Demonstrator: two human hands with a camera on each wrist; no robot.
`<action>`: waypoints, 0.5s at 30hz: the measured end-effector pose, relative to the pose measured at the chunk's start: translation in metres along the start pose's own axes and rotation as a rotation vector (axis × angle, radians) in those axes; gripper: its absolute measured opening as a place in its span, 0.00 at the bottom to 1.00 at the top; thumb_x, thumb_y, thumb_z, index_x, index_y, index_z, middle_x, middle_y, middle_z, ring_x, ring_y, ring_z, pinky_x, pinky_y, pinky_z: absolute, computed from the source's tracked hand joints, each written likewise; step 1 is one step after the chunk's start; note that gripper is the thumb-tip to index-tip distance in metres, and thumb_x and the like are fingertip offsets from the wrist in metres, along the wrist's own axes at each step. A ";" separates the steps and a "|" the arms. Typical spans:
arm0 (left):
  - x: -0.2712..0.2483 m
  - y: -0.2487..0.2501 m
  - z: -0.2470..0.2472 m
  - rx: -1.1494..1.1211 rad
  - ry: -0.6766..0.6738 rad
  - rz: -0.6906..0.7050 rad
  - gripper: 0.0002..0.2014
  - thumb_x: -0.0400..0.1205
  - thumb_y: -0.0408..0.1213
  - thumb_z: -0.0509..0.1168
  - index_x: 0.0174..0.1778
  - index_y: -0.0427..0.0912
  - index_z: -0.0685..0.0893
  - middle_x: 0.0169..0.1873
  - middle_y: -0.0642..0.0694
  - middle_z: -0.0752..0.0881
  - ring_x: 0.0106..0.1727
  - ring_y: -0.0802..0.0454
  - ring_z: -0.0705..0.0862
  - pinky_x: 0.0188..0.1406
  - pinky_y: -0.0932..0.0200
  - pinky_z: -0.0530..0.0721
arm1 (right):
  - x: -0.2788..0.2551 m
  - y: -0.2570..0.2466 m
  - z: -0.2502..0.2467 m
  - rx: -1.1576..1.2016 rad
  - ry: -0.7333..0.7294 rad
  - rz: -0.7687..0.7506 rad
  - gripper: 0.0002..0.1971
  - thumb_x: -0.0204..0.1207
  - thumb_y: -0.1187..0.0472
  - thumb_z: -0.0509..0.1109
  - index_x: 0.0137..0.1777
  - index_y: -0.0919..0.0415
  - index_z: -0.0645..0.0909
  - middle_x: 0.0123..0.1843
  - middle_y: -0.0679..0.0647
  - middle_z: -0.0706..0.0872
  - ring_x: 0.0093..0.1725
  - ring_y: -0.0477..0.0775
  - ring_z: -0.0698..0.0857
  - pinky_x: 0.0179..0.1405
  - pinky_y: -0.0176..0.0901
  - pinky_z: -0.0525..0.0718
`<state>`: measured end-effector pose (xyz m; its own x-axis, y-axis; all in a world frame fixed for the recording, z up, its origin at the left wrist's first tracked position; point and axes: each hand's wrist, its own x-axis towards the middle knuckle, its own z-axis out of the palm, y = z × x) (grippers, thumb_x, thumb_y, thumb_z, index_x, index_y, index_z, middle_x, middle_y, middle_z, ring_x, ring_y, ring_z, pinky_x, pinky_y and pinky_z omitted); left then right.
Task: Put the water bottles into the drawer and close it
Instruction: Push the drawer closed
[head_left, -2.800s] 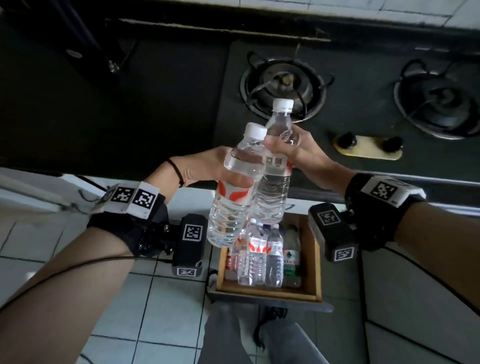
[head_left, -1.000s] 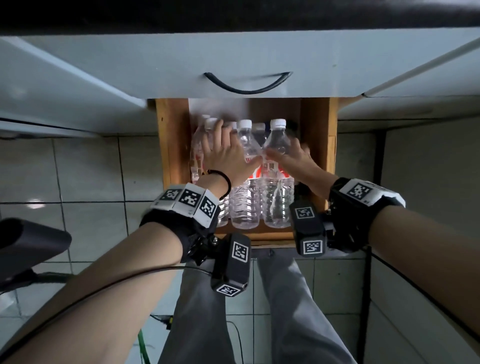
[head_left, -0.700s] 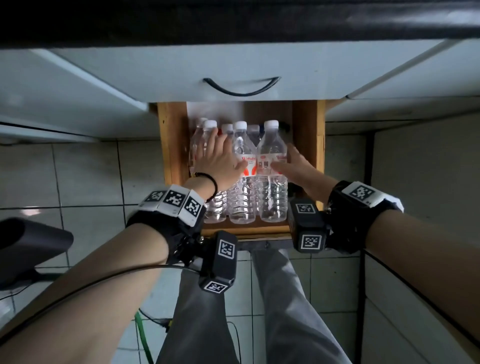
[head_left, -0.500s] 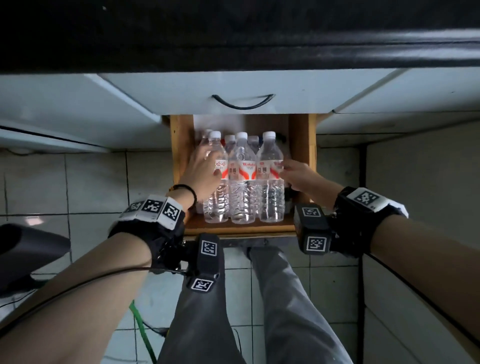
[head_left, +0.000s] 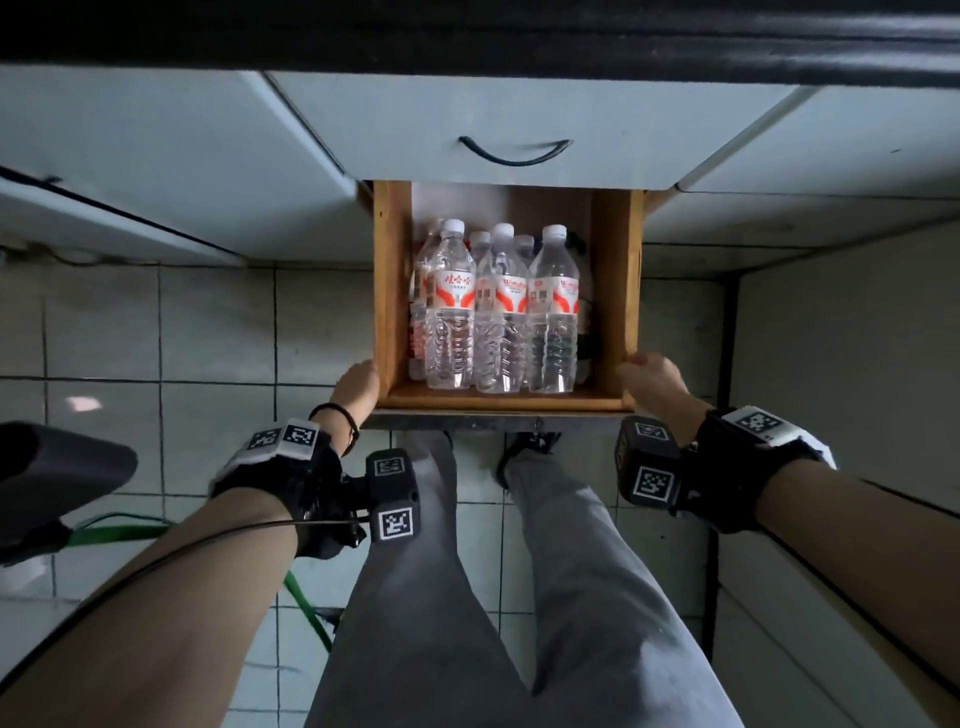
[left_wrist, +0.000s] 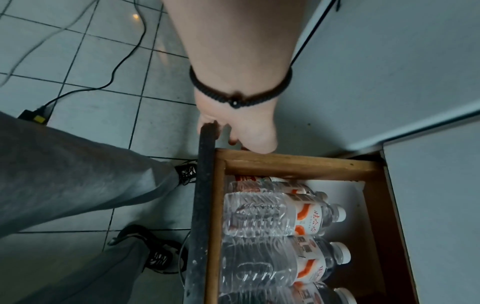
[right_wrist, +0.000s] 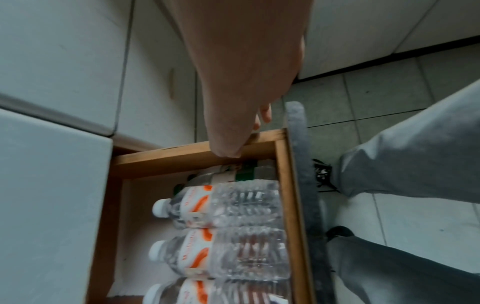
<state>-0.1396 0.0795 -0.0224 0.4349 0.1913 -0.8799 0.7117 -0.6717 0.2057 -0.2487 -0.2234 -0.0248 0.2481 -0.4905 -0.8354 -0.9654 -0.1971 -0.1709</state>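
My legs (head_left: 467, 597) in grey trousers stand closest to me, on the tiled floor (head_left: 208, 338). Just past them are my two hands, one at each front corner of the drawer (head_left: 498, 402). My left hand (head_left: 358, 384) holds the left corner, with its fingers curled over the dark front edge, as my left wrist view shows. My right hand (head_left: 652, 376) rests on the right side wall near the front. I cannot tell if its fingers are curled round the wood or just lying on it. I think I have one hand on each side so the drawer slides in straight and does not jam.

Inside the drawer lie the water bottles (head_left: 501, 312). They are on their sides, packed close together, with their white caps pointing to the back. Lying flat like that, they sit below the top of the wood, so I think nothing will catch when I push.

The drawer is still pulled out. Above it is another drawer front with a black handle (head_left: 514, 153), and then the dark edge of the counter (head_left: 467, 57).
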 end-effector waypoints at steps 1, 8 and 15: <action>-0.001 -0.002 0.001 -0.060 -0.029 -0.030 0.22 0.88 0.37 0.47 0.75 0.28 0.69 0.73 0.30 0.72 0.73 0.32 0.73 0.69 0.41 0.75 | -0.001 0.006 0.005 -0.005 0.004 0.028 0.24 0.71 0.56 0.62 0.68 0.57 0.77 0.68 0.63 0.78 0.68 0.65 0.76 0.65 0.49 0.75; 0.000 -0.014 0.001 -0.596 0.030 -0.342 0.11 0.84 0.31 0.49 0.62 0.38 0.69 0.57 0.35 0.77 0.61 0.37 0.81 0.59 0.38 0.84 | -0.006 0.034 0.016 0.293 0.022 0.186 0.07 0.79 0.58 0.60 0.51 0.60 0.76 0.56 0.60 0.76 0.58 0.63 0.81 0.53 0.43 0.72; -0.005 -0.010 0.004 -0.661 0.073 -0.364 0.07 0.86 0.34 0.47 0.55 0.36 0.67 0.52 0.35 0.78 0.50 0.37 0.82 0.56 0.33 0.83 | -0.001 0.045 0.010 0.577 -0.078 0.266 0.14 0.82 0.60 0.56 0.62 0.66 0.75 0.47 0.56 0.76 0.56 0.59 0.77 0.69 0.63 0.79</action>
<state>-0.1511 0.0820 -0.0218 0.1285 0.3812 -0.9155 0.9899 0.0069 0.1418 -0.2930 -0.2232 -0.0370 0.0087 -0.3925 -0.9197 -0.8868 0.4220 -0.1886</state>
